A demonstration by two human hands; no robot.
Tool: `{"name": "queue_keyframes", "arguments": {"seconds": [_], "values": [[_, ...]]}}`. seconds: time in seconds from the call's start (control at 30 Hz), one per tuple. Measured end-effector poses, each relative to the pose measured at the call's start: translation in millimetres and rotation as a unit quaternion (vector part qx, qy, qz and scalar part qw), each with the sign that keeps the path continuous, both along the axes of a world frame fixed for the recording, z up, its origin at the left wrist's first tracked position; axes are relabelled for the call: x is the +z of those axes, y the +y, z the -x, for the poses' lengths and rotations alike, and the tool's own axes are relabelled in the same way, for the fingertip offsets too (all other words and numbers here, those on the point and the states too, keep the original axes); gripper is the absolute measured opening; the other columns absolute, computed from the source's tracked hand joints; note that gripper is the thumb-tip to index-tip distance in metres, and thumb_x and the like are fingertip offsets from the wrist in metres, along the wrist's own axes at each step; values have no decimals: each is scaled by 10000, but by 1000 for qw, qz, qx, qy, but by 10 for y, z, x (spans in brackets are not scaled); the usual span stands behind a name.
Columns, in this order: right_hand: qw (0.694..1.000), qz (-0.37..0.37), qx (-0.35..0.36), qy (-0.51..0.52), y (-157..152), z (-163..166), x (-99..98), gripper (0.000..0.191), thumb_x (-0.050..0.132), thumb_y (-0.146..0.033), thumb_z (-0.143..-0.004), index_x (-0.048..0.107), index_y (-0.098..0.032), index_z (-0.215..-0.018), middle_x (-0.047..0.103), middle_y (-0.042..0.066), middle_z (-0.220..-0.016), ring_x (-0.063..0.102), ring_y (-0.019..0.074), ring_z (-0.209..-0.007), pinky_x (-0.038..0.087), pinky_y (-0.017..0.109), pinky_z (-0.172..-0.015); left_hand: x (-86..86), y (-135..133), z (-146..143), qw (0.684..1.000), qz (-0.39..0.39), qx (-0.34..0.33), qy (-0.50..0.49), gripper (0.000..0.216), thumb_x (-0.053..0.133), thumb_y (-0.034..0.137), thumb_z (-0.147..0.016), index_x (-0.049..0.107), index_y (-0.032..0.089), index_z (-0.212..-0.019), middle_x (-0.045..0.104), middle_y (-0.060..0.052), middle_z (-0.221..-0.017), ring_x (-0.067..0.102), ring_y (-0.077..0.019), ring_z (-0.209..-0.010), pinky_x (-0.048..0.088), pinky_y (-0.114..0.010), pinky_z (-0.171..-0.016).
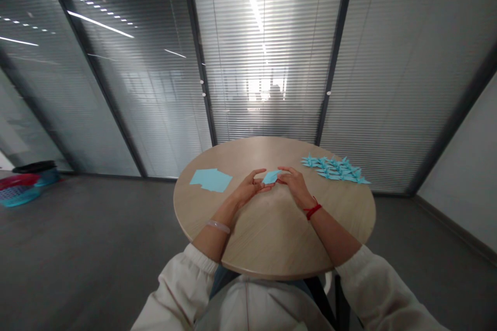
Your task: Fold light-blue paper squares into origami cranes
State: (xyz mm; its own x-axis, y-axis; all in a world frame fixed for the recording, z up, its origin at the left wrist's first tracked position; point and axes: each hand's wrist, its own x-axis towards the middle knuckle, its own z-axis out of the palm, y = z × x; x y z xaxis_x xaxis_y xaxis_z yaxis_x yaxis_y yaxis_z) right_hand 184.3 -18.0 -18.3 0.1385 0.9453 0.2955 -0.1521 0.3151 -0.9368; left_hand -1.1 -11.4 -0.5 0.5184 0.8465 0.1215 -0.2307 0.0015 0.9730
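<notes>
A small folded piece of light blue paper (pixel 271 177) is held between my two hands above the middle of the round table. My left hand (pixel 250 187) grips its left side, thumb above and fingers below. On the other side, my right hand (pixel 294 182) pinches the right edge of the paper. Some fingertips are hidden behind or under it. Flat light blue paper sheets (pixel 212 179) lie overlapping to the left of my left hand. Several folded blue paper cranes (pixel 336 168) sit in rows to the right of my right hand.
The round wooden table (pixel 279 248) stands against a glass partition with blinds (pixel 267 46). On the floor at the far left are a blue basket with something red over it (pixel 19 191) and a dark-rimmed tub (pixel 42 171). A white wall (pixel 462 186) rises at right.
</notes>
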Motion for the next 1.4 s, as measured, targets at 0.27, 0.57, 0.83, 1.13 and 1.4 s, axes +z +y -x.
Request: {"name": "queue_keyframes", "arguments": {"seconds": [0.27, 0.57, 0.83, 1.13, 1.4], "values": [[993, -27, 12, -116, 24, 14, -17, 337, 666, -350, -704, 664, -168, -987, 735, 53, -750, 701, 233, -766, 546, 354, -735, 26, 49, -32, 988, -100, 93, 78, 472, 837, 322, -547, 642, 115, -924, 705, -63, -803, 639, -176, -743, 489, -312, -758], [949, -196, -34, -243, 46, 16, -60, 292, 587, -380, -842, 672, -222, -1072, 651, 88, -1135, 611, 198, -1041, 517, 336, -848, 125, 26, -44, 974, -145, 105, 137, 281, 788, 296, -532, 685, 119, -724, 652, -23, -662, 570, -145, -631, 459, -265, -645], [878, -288, -108, -368, 39, 8, -67, 216, 585, -316, -873, 713, -258, -1037, 660, 84, -1087, 581, 213, -1037, 467, 397, -930, 65, 14, -73, 983, -107, 98, 110, 359, 781, 376, -564, 724, 104, -790, 670, -45, -717, 566, -145, -658, 457, -267, -669], [856, -307, -125, -397, 19, 29, -36, 161, 603, -274, -860, 729, -237, -953, 669, 84, -1015, 581, 212, -987, 485, 388, -890, 7, 69, -60, 984, -100, 82, 122, 331, 768, 414, -575, 712, 107, -684, 647, -37, -671, 553, -143, -650, 433, -244, -640], [848, -328, -129, -396, 5, 28, -12, 127, 609, -270, -859, 716, -203, -847, 668, 72, -856, 583, 201, -873, 489, 347, -802, 42, 21, -45, 990, -55, 44, 122, 357, 780, 441, -572, 708, 113, -692, 638, -22, -651, 545, -127, -623, 430, -239, -639]]}}
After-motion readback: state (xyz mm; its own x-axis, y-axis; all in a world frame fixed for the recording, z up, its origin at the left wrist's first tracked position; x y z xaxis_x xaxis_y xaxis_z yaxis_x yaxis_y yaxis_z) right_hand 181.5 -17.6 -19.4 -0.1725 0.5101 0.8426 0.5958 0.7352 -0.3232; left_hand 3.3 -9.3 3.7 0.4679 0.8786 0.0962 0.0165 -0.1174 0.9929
